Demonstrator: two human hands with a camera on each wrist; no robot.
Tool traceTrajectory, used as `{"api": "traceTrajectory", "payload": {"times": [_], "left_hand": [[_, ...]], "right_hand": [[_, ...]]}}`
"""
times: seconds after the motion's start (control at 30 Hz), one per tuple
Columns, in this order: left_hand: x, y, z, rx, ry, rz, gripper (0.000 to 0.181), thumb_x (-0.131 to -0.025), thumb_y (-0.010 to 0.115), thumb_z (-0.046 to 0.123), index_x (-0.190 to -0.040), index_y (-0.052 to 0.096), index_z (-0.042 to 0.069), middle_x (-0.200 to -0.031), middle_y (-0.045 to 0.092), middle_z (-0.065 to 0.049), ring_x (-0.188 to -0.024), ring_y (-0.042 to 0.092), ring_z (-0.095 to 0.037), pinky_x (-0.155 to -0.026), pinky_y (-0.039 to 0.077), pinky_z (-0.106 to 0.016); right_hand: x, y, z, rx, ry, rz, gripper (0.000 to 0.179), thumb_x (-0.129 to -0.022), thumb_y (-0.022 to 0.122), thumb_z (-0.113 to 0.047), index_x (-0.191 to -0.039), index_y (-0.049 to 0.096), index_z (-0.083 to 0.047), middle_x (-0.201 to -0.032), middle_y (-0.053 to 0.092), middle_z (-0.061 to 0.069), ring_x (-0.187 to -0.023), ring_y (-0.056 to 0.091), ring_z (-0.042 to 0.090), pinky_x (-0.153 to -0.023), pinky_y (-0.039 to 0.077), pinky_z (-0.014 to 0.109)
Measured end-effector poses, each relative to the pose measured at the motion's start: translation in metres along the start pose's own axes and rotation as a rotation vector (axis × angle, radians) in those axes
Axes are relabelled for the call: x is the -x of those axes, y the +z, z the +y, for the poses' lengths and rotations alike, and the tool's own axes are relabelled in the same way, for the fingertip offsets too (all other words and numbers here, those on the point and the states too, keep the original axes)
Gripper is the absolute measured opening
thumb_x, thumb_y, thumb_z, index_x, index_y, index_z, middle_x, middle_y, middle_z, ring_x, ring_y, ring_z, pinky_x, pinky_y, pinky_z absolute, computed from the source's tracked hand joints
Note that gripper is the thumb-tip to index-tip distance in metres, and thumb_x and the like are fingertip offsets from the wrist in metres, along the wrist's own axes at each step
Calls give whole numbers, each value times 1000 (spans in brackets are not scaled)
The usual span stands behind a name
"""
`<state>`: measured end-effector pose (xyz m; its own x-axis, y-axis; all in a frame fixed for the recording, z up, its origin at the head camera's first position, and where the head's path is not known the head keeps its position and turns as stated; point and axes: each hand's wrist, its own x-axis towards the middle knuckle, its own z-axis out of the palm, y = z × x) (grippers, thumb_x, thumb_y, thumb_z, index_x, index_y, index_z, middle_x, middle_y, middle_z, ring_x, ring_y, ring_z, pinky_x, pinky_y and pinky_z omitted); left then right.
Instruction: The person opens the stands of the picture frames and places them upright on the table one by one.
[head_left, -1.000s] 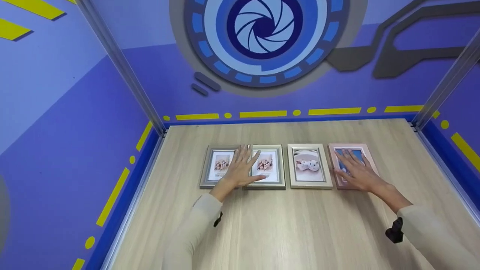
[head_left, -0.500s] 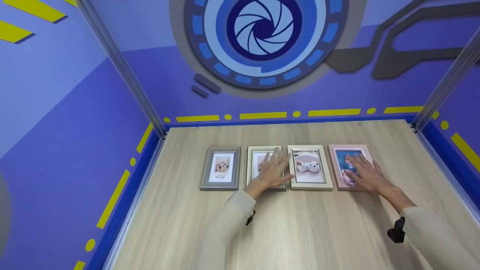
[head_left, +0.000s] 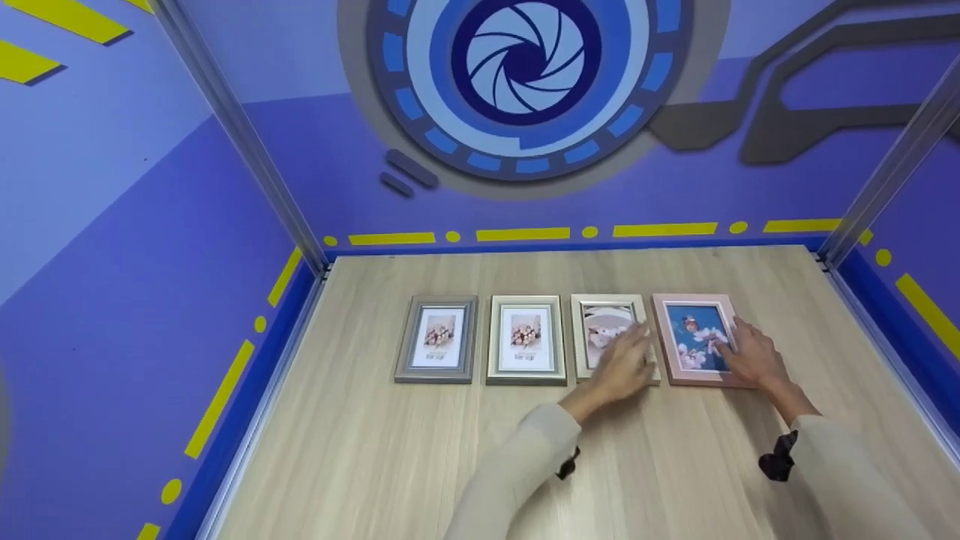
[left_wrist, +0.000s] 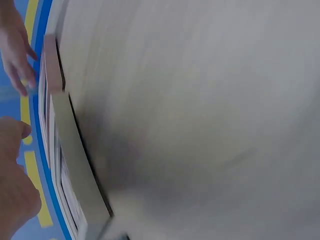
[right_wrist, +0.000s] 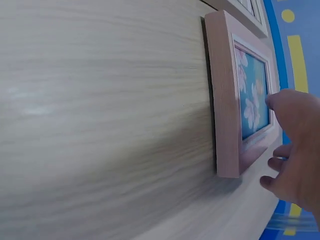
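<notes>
Pink picture frame (head_left: 694, 337), one — flat on the wooden table (head_left: 637, 487), face up, at the three o'clock end of a row of four; twelve is taken at the back wall (head_left: 315, 172). Cream picture frame (head_left: 601, 322), one: next towards nine, just beside the pink, a slim gap between. Champagne picture frame (head_left: 526, 340) and grey picture frame (head_left: 437, 340), one each: further towards nine, the grey outermost, neither covered by a hand.

Left hand (head_left: 624, 361), bare: over the cream frame's five o'clock corner, fingers loosely bent, nothing seen in its grip. Right hand (head_left: 759, 356), bare: at the pink frame's three o'clock side, thumb over its face, fingers beyond its edge, the spread fairly wide. Contact by either hand: cannot tell.

Hazards, as judged: a stray brush from the left hand might skew the cream frame or drive it into the pink, so little room lies between them. Uneven pressure from the right hand might turn the pink frame out of line — and a thumb laid on its face could smudge it.
</notes>
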<state>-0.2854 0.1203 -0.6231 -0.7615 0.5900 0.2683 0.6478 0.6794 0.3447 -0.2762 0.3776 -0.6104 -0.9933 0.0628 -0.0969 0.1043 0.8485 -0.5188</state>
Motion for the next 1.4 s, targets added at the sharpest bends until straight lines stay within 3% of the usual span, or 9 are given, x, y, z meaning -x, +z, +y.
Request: {"api": "traceTrajectory", "payload": {"times": [0.1,0.23,0.43,0.63,0.83,1.0,1.27,1.4], "left_hand": [[-4,8,21,24,-9,-64,65,-97,66,26,-153,42,2,-163,36,-21,-152,36,-31,-126,30,-37],[-4,19,41,81,-78,-145,71,-97,67,30,-155,37,1,-165,30,-24,-153,33,-35,-125,29,-31],[-1,29,57,75,-173,-143,75,-94,69,32,-154,37,-1,-163,32,-27,-152,32,-41,-125,31,-33],[-6,29,63,58,-281,-75,74,-91,72,31,-149,42,-4,-159,37,-26,-149,38,-39,-123,33,-28],[-11,28,64,63,-271,-96,70,-92,70,28,-150,43,-3,-158,42,-24,-151,37,-33,-124,31,-27],[-15,30,65,66,-247,-98,68,-92,69,27,-149,45,-2,-158,43,-23,-151,37,-32,-124,31,-27],[-22,30,71,25,-308,-67,66,-89,72,32,-142,51,-2,-153,47,-24,-148,42,-33,-121,36,-25],[-27,33,74,87,-310,-80,67,-91,70,30,-144,50,-5,-154,46,-24,-149,41,-32,-120,37,-27]], "right_hand": [[-2,2,0,-80,57,10,74,-103,48,-21,-154,11,18,-151,23,48,-141,24,64,-116,23,73],[-4,5,0,-99,83,16,71,-103,47,-21,-151,16,22,-146,30,49,-137,32,64,-115,29,71],[-5,6,3,-31,88,53,65,-101,48,-21,-140,30,27,-133,43,50,-124,46,62,-105,41,70],[-8,7,4,-18,139,62,64,-99,48,-22,-136,34,29,-128,42,48,-120,45,61,-103,42,69],[-14,8,2,-20,171,44,69,-98,50,-24,-138,32,29,-138,31,50,-124,38,61,-104,39,71],[-15,7,2,-16,151,62,68,-97,53,-24,-136,35,29,-136,32,51,-122,38,62,-99,41,71],[-15,8,5,-2,165,51,63,-97,47,-19,-138,34,28,-139,30,51,-127,36,64,-104,39,71],[-14,7,6,-4,182,37,60,-98,45,-16,-139,33,27,-140,28,50,-128,34,63,-106,38,71]]}}
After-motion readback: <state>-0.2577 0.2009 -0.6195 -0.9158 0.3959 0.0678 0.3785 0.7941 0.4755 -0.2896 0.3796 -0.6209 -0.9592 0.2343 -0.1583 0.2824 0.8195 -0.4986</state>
